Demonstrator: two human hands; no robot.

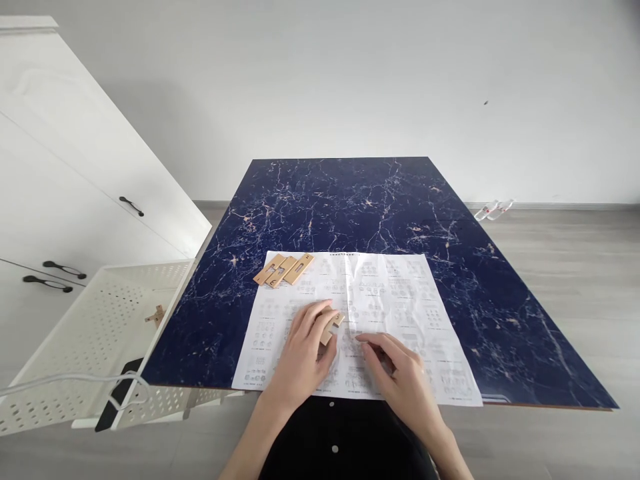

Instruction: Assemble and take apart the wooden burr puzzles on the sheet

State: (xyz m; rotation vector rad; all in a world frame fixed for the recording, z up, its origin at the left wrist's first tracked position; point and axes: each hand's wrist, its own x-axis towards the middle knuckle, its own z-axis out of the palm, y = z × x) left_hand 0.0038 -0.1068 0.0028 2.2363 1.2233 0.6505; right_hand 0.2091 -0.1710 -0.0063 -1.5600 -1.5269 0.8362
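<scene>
I note my left hand point(305, 347) gripping one small wooden piece point(334, 325) on the instruction sheet point(400, 300), its long axis running diagonally up to the right. My right hand point(400, 373) rests loose and empty just beside it. Three flat slotted wooden pieces point(283, 269) lie side by side up-left, nearer my left hand. One more piece point(156, 314) sits in the white perforated basket point(100, 320).

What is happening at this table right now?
A person sits at a dark blue marbled table with a white printed instruction sheet spread on it. The left hand holds a small flat wooden piece over the sheet; the right hand rests flat on the paper. Three flat slotted wooden pieces lie at the sheet's upper left corner.
</scene>
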